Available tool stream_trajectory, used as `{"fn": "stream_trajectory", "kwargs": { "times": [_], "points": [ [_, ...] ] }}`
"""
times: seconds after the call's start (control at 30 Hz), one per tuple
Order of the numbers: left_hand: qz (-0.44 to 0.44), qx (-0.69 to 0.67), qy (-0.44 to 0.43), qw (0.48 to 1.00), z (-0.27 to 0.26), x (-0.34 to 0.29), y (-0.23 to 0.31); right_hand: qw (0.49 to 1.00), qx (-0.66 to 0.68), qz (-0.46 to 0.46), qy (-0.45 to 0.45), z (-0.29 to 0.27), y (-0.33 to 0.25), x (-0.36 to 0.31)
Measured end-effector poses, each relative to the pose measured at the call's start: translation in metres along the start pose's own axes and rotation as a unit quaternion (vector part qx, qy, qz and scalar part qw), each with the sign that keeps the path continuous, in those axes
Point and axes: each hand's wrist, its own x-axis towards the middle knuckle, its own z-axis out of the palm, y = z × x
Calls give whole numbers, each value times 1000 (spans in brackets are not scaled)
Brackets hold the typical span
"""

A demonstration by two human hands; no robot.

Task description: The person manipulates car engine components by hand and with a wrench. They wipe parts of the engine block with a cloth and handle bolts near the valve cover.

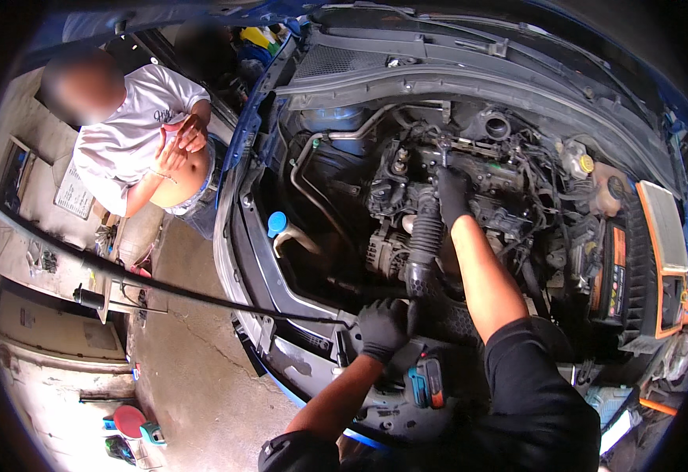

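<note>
1. Reaching far into the engine bay, the right hand [451, 189], black-gloved, closes its fingers around a ratchet wrench [443, 149] set on the engine top [485, 169]; fastener work looks mid-way.
2. Near edge: the left hand [381, 329] presses, fingers curled, on the front panel [320, 370], with a cordless tool [426, 387] lying unused just beside it.

A car battery [613, 271] is seen at the bay's right edge, a blue reservoir cap [277, 223] at its left; a person in a white shirt [135, 134] is seen beside the car.
</note>
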Motion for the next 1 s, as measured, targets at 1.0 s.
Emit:
{"fn": "stream_trajectory", "kwargs": {
  "times": [1.0],
  "points": [
    [-18, -16, 78, 997, 3, -7, -6, 984, 9, 46, -170, -138, -165, 0]
  ]
}}
